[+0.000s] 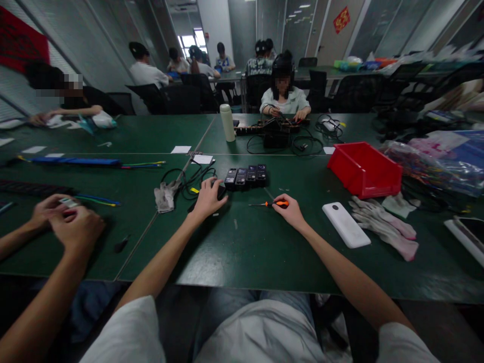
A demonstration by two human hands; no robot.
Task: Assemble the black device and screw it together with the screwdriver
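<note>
My left hand [210, 198] is curved over a black block [221, 191], which shows between the thumb and fingers; the hand hides most of it. Dark cables run behind that hand. In my right hand [291, 212] is a screwdriver [282, 203] with an orange and black handle, held between thumb and fingers. Its thin shaft lies level and points left, towards my left hand. Just beyond both hands stands a row of several black blocks [245, 176] with pale labels, side by side on the green table [234, 252].
To the right are a red bin [363, 169], a white power bank [346, 225] and work gloves [385, 224]. Another glove [166, 195] lies left beside cables. A bottle [227, 122] stands farther back. A co-worker's hands [71, 219] work at left; another person sits opposite.
</note>
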